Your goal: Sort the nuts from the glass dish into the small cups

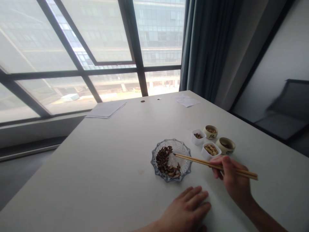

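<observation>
My right hand (231,175) is closed around a pair of wooden chopsticks (198,160), whose tips reach over a scalloped clear glass plate (187,167). Small dark brown elongated pieces (165,161) lie in a heap on the plate's left and lower side. At the chopstick tips there seems to be a small dark piece, too small to be sure. My left hand (188,209) rests flat on the table, fingers spread, just below the plate and apart from it.
Right of the plate stand a white dish with dark bits (198,137), a white dish of pale pieces (210,150) and two cream cups, one (210,132) behind the other (227,146). Paper sheets (106,110) lie at the white table's (108,170) far left, others (187,101) far right.
</observation>
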Demonstrator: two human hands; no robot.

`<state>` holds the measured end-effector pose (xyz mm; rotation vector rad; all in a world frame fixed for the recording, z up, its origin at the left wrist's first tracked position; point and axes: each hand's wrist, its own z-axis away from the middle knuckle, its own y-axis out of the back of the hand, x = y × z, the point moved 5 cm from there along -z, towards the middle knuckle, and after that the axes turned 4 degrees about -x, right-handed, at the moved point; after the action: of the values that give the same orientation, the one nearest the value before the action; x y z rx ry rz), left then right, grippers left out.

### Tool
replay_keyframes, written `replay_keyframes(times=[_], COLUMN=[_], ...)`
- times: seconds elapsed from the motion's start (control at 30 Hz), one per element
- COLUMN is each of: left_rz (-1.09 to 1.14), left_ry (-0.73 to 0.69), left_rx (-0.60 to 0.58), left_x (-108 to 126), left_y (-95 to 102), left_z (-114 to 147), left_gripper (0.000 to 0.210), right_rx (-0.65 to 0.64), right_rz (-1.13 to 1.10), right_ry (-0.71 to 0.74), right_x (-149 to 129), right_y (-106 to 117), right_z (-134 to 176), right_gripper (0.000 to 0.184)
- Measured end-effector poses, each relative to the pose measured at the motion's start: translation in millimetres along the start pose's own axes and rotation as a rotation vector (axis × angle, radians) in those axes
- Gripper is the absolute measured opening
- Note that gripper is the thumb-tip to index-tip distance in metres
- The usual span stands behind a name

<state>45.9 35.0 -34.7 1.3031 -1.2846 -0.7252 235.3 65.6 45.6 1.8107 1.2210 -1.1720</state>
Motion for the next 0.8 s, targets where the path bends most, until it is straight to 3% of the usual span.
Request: replay_keyframes(times=[0.13, 0.3, 0.47, 0.63, 0.8], left_rz=[0.028, 0.057, 0.094, 0.104, 0.137], left_ry=[0.017, 0.01, 0.026, 0.073, 0.095], left_rx=[-0.023, -0.032, -0.02, -0.097, -0.124], left_x=[-1.0, -1.7, -3.5, -1.3, 0.0], left_y=[-1.3, 0.7, 3.4, 8.2, 9.9], left_z=[-0.3, -1.7, -3.0, -6.5, -6.8], left_gripper=[0.051, 0.051, 0.051, 0.066, 0.065], right_rx=[0.136, 0.349, 0.545, 0.439, 0.476], right_rz=[-0.033, 0.09, 0.25, 0.372, 0.354], right_ry=[0.031, 0.085, 0.049, -0.055, -0.026], right_x=[-23.1, -49.9, -40.8, -16.0, -25.9], right_y=[30.6, 93.5, 156.0, 168.3, 163.0], right_z=[-11.1, -16.7, -10.2, -12.6, -13.3], right_gripper=[0.044, 0.045, 0.046, 0.05, 0.046])
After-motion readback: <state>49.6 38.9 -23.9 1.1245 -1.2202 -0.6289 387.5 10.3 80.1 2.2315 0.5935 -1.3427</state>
